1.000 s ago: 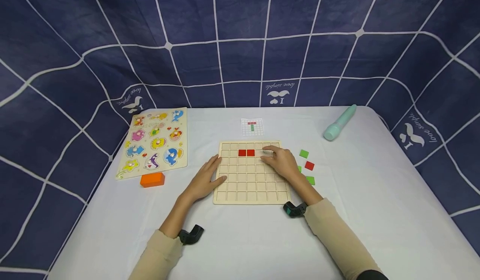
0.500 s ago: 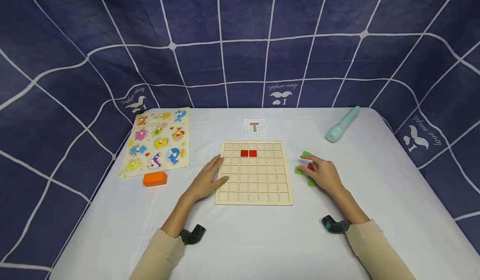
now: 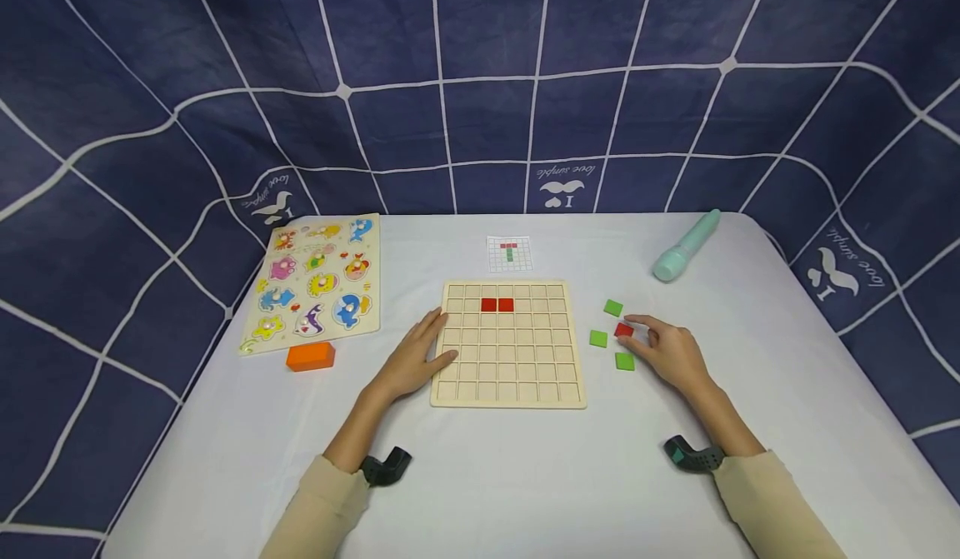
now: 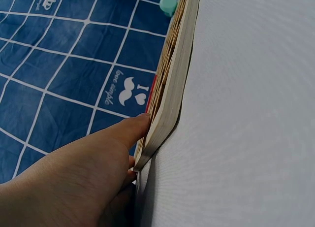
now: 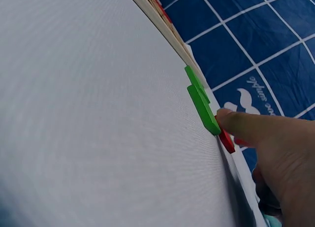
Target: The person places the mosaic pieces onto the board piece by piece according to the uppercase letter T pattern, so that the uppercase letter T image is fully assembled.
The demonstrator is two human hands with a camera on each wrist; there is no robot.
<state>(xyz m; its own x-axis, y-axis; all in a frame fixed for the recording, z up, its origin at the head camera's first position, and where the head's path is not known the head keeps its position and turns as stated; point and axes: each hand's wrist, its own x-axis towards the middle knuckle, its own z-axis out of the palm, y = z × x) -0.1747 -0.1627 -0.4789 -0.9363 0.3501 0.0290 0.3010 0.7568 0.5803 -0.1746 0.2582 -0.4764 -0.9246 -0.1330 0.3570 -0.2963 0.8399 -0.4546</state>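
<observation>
A wooden grid board [image 3: 517, 355] lies mid-table, with two red square tiles [image 3: 497, 305] side by side in its second row. My left hand [image 3: 408, 359] rests along the board's left edge, fingers extended and thumb on the top face; the left wrist view shows the thumb [image 4: 133, 128] over the rim. Right of the board, my right hand [image 3: 671, 359] has thumb and index finger at opposite edges of a loose red tile [image 3: 623, 330]. Green tiles [image 3: 597, 339] lie around that tile. In the right wrist view, the thumb [image 5: 236, 119] touches the red tile [image 5: 226, 141] beside the green ones [image 5: 204, 109].
Behind the board lies a small printed card [image 3: 509, 254] with a red and green T on a grid. An animal peg puzzle [image 3: 311, 284] and an orange block [image 3: 310, 356] are at the left. A mint-green tapered stick [image 3: 684, 247] lies at the back right.
My right hand has left the board's upper right area and moved right to the loose tiles, where its fingertips are now at the red one. The left hand stays at the board's edge.
</observation>
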